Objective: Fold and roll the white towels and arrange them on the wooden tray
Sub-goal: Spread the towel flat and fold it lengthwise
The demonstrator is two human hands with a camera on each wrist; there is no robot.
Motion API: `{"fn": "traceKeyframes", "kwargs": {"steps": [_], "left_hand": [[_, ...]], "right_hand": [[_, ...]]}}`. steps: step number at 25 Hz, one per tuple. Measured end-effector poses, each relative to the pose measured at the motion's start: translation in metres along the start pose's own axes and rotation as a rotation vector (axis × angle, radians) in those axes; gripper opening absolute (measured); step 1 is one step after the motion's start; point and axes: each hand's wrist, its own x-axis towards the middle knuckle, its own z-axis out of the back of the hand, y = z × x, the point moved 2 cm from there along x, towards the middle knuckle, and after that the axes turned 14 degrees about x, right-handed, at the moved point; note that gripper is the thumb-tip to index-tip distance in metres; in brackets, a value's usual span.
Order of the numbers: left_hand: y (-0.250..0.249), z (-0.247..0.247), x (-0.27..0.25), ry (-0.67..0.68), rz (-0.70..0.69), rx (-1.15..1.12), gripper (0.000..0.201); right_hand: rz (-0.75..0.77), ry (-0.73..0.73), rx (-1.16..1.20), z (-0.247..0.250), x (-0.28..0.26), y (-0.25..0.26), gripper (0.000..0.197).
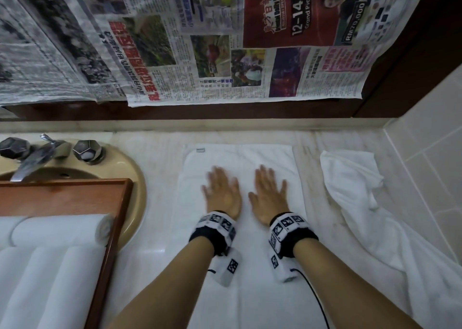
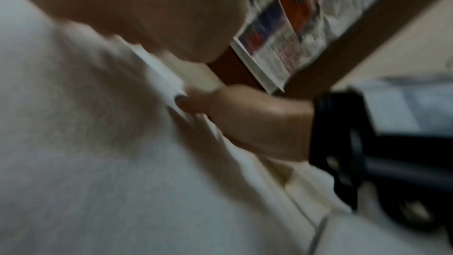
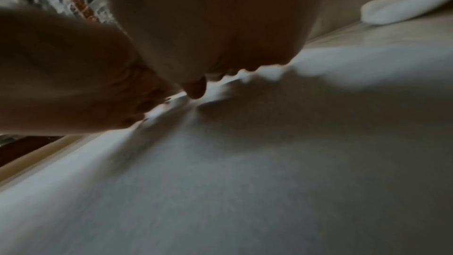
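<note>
A folded white towel (image 1: 240, 158) lies flat on the marble counter in front of me. My left hand (image 1: 221, 191) and right hand (image 1: 268, 193) rest palm down on it side by side, fingers straight and spread, the left one blurred. Both wrist views are blurred and show the towel (image 2: 98, 181) surface under my palms, with the right hand (image 2: 245, 123) seen from the left wrist. A wooden tray (image 1: 117, 218) at the left holds several rolled white towels (image 1: 60, 231). Another white towel (image 1: 357, 198) lies crumpled at the right.
A beige sink (image 1: 136, 186) with a chrome tap (image 1: 37, 158) sits behind the tray at the left. Newspaper (image 1: 175, 41) covers the mirror above the counter. A tiled wall (image 1: 430, 141) closes the right side.
</note>
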Motion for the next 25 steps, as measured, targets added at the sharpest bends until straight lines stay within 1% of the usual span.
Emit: {"fn": "traceKeyframes", "kwargs": {"steps": [1, 2, 3, 4, 6, 7, 8, 9, 11, 12, 13, 16, 19, 22, 25], "left_hand": [[-0.011, -0.007, 0.002, 0.031, -0.183, 0.039, 0.057], [-0.010, -0.010, 0.007, 0.052, -0.284, 0.073, 0.055], [0.003, -0.007, 0.014, 0.046, -0.274, 0.100, 0.053], [0.021, -0.003, 0.025, 0.013, -0.184, 0.114, 0.054], [0.051, 0.015, 0.039, -0.021, 0.121, 0.086, 0.057], [0.054, 0.025, 0.043, -0.009, 0.232, 0.038, 0.060], [0.045, 0.030, 0.045, -0.003, 0.255, -0.003, 0.063], [0.028, 0.032, 0.048, -0.004, 0.172, -0.017, 0.062], [-0.007, 0.023, 0.054, 0.053, -0.155, -0.002, 0.055], [-0.016, 0.019, 0.057, 0.090, -0.280, 0.013, 0.053], [-0.017, 0.018, 0.063, 0.111, -0.325, 0.025, 0.051], [-0.004, 0.020, 0.082, 0.105, -0.282, 0.092, 0.051], [-0.006, 0.025, 0.089, 0.110, -0.276, 0.168, 0.051], [0.003, 0.031, 0.099, 0.085, -0.268, 0.225, 0.050], [0.015, 0.038, 0.105, 0.103, -0.240, 0.249, 0.051]], "right_hand": [[0.111, 0.060, -0.014, -0.004, 0.004, 0.005, 0.066], [0.151, 0.098, -0.028, -0.002, 0.008, 0.002, 0.064], [0.134, 0.093, -0.033, 0.003, 0.010, -0.009, 0.063], [0.069, 0.064, -0.027, 0.011, 0.014, -0.022, 0.063], [-0.144, 0.010, 0.001, 0.028, 0.021, -0.037, 0.068], [-0.207, 0.005, 0.016, 0.033, 0.026, -0.033, 0.070], [-0.195, 0.008, 0.032, 0.034, 0.031, -0.022, 0.071], [-0.111, 0.024, 0.053, 0.032, 0.038, -0.007, 0.069], [0.093, 0.090, 0.110, 0.024, 0.050, 0.016, 0.065], [0.138, 0.115, 0.134, 0.022, 0.055, 0.020, 0.063], [0.145, 0.126, 0.142, 0.023, 0.060, 0.019, 0.063], [0.110, 0.136, 0.083, 0.028, 0.075, 0.011, 0.062], [0.082, 0.128, 0.025, 0.034, 0.085, 0.014, 0.061], [0.053, 0.121, 0.003, 0.037, 0.089, 0.012, 0.060], [0.029, 0.116, -0.005, 0.039, 0.090, 0.006, 0.059]]}}
